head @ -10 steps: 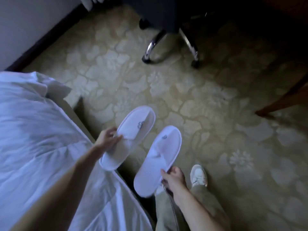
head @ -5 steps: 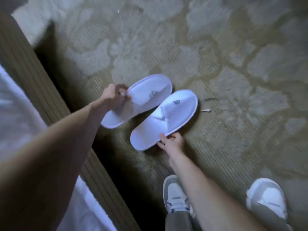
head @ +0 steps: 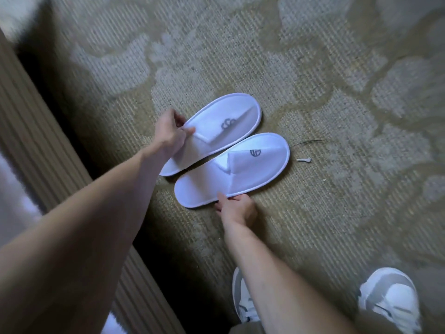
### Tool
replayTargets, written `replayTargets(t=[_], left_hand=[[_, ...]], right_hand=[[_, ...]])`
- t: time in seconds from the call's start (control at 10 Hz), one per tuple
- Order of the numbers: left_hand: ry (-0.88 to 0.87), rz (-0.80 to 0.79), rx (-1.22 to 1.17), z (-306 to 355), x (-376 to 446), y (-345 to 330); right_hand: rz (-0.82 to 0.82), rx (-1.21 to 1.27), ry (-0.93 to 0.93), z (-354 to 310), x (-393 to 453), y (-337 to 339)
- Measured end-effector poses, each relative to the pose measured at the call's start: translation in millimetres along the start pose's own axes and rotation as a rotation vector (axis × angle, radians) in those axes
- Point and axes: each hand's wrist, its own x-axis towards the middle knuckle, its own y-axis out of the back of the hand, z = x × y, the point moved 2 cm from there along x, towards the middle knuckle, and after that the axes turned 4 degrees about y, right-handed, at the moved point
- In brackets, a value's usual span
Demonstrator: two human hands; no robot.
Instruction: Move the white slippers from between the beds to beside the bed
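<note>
Now | our left hand (head: 169, 135) grip pinches far slipper (head: 216, 131) | right hand (head: 237, 208) grip pinches near slipper (head: 236, 169) edge | both on carpet (head: 313, 213), bed base (head: 36, 145) at nine o'clock

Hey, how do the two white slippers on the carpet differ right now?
The white fabric slipper nearer the bed is pinched at its strap edge by the left hand; the white fabric slipper farther from the bed is gripped at its side rim by the right hand. The nearer one's grey logo looks creased, the farther one's flat. Both lie side by side, toes pointing the same way, on the patterned carpet.
</note>
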Motion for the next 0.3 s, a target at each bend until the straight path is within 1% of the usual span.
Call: replayTargets(t=[0.1, 0.2, 0.3], left_hand=[[-0.029, 0.025, 0.100, 9, 6, -4], [-0.003, 0.072, 0.199, 11, -15, -6], [0.029, 0.032, 0.233, 25, -46, 6]], right_hand=[[-0.029, -0.083, 0.048, 1, 7, -1], [-0.135, -0.361, 0.126, -7, 0, 13], [-0.166, -0.497, 0.085, -38, -21, 39]])
